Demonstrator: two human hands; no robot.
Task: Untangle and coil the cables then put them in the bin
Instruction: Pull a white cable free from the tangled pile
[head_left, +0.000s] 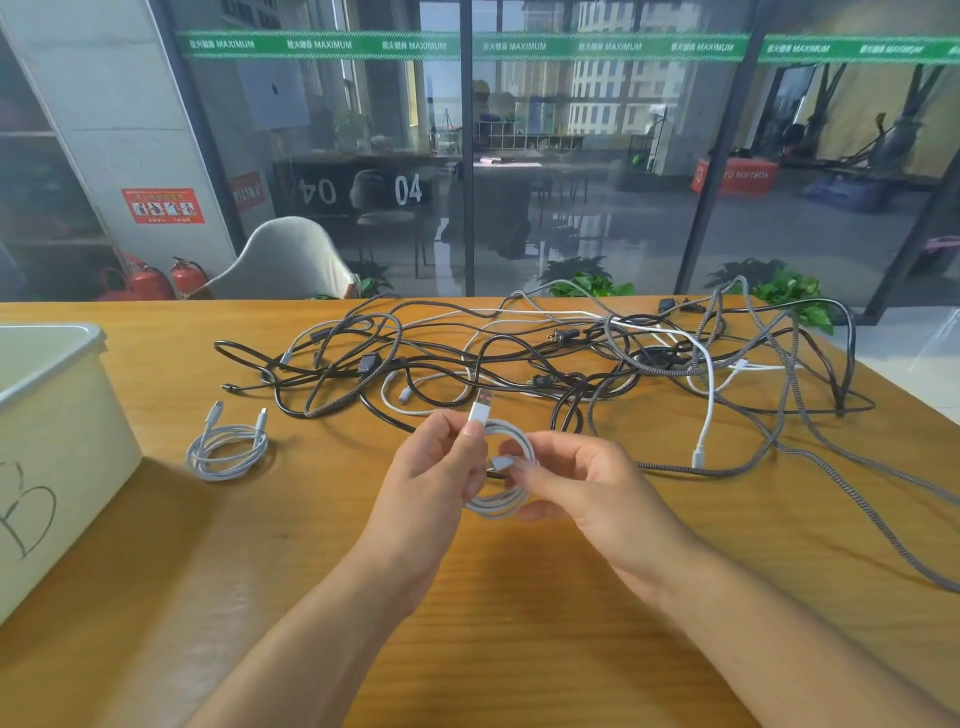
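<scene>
My left hand (434, 462) and right hand (566, 480) both pinch the white coil (511, 496) above the desk (519, 623) middle, keeping loops from springing. Tangle (571, 364) sits far edge; bin (57, 441) left edge; finished coil (228, 449) beside it.

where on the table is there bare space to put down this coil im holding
Bare wood lies between the bin and the hands, around the coiled grey cable, and along the near edge under the forearms. The white coil is held by the left hand and right hand. Beyond them the tangled cables crowd the far and right side.
</scene>
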